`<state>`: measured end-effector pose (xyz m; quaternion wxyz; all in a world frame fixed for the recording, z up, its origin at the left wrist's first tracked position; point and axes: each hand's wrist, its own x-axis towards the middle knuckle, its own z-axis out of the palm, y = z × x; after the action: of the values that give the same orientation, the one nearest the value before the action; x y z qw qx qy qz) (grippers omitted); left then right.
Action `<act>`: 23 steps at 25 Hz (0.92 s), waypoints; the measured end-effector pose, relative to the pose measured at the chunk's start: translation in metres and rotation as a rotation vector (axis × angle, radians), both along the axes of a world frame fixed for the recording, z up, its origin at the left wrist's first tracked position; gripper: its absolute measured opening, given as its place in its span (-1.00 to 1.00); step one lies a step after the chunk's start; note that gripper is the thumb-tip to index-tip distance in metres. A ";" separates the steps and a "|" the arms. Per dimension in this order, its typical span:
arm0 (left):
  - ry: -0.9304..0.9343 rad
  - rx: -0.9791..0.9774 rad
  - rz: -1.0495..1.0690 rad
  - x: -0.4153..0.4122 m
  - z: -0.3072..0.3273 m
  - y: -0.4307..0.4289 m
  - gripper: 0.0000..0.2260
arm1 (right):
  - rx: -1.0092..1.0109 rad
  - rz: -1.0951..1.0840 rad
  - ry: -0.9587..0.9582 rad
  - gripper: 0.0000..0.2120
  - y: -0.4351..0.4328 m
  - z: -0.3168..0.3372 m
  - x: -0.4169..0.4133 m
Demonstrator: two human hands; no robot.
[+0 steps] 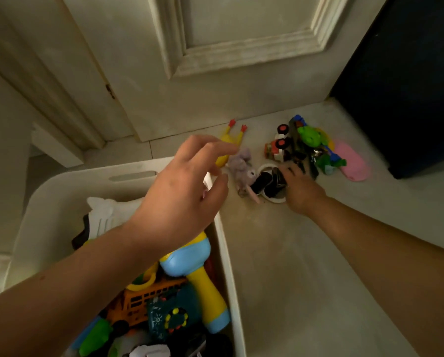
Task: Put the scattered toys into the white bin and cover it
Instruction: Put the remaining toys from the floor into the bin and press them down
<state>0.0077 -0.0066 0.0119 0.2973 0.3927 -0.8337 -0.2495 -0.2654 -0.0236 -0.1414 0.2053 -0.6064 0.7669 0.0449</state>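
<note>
- Pale floor (306, 253) runs up to a panelled door (215, 86). Everything lies low and close to the person, so each toy probably needs only a short carry.
- White bin (68, 186) stands at the lower left, uncovered and already well filled. An orange bus (148, 295) and a yellow-and-blue toy (202, 276) lie among the rest. I can make out no lid.
- Left hand (187, 186) hovers over the bin's far corner, fingers loosely spread and holding nothing, apparently free for the next toy.
- Right hand (300, 191) reaches across the floor, fingers laid over a black-and-white toy (267, 184). Whether they have closed on it cannot be told.
- Heap of toys (300, 145) sits near the dark cabinet (409, 86), well apart from the bin and not yet gathered.
- Grey plush (241, 168) lies just beside the black-and-white toy, between the hands.
- Yellow rubber chicken (231, 140) lies beyond it, near the door.
</note>
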 end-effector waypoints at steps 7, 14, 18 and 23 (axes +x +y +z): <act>0.014 0.110 -0.024 -0.007 -0.006 0.002 -0.67 | -0.240 0.172 0.331 -0.59 0.027 -0.012 0.011; 0.220 0.644 0.118 -0.016 0.001 0.015 -0.81 | -0.813 -0.141 -0.093 -0.71 0.051 0.105 0.046; 0.447 1.162 0.130 -0.020 0.018 0.028 -0.71 | -1.078 -0.108 -0.494 -0.71 0.091 0.169 0.084; 0.707 1.423 0.035 0.001 0.041 0.029 -0.37 | -1.093 0.036 -0.951 -0.76 0.115 0.207 0.130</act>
<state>0.0083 0.0221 0.0527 0.2259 0.3990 -0.3240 -0.8275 -0.1359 0.0913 0.0653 0.1836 -0.5890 0.4972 -0.6101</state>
